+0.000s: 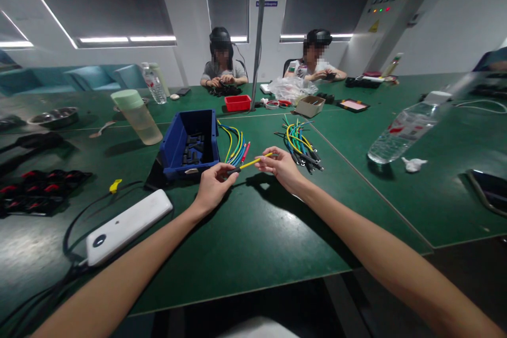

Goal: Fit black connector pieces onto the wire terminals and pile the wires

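Note:
A short yellow cable (pixel 250 162) stretches between my two hands above the green table. My left hand (pixel 214 184) pinches its black sleeved end. Around the cable's other end, the fingers of my right hand (pixel 282 167) are closed. Just left of the cable stands a blue bin (pixel 189 142) with black plastic pieces (pixel 193 149) inside. Beside the bin lies a bundle of yellow, green and blue cables (pixel 236 142), with a red pen-like object (pixel 246 153) next to it. Beyond my right hand rests another cable bundle (pixel 299 142), many ends black-sleeved with metal lugs.
A white power bank (pixel 129 226) with a black cord lies left. A green-lidded bottle (pixel 137 116), a water bottle (pixel 407 128) and a red tray (pixel 237 103) stand on the table (pixel 253 253). Behind a metal pole (pixel 259 37), two people work across the table.

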`<state>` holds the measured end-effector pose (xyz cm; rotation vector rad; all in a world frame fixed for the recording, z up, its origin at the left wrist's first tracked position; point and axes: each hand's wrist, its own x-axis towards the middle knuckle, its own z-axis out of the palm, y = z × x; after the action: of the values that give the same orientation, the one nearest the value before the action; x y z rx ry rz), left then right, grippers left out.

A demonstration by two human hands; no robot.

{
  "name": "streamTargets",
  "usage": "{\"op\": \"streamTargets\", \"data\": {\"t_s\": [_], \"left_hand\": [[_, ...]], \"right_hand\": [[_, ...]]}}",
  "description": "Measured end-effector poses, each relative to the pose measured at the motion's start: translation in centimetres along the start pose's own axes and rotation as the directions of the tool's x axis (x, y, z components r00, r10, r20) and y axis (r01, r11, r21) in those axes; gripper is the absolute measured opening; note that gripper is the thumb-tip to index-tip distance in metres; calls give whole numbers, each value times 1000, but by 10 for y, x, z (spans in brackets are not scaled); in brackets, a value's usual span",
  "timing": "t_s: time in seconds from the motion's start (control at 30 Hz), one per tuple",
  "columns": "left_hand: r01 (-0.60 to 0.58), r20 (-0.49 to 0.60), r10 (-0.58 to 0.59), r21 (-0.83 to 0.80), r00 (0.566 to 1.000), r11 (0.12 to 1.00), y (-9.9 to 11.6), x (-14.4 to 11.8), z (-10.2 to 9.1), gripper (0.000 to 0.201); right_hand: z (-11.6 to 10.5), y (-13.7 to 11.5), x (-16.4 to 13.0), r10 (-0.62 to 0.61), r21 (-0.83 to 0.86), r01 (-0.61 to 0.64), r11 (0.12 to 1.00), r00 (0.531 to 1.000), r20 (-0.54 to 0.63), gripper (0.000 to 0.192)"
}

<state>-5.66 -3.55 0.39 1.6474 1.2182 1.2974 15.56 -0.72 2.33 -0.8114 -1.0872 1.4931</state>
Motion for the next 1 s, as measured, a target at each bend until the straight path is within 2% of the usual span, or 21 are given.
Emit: {"op": "streamTargets", "data": {"t_s": [1.0], "left_hand": [[-17,6,17,41,1000,999,-3,-1,0,27]], "right_hand": [[0,5,0,20,-50,-17,999,999,49,32]]}}
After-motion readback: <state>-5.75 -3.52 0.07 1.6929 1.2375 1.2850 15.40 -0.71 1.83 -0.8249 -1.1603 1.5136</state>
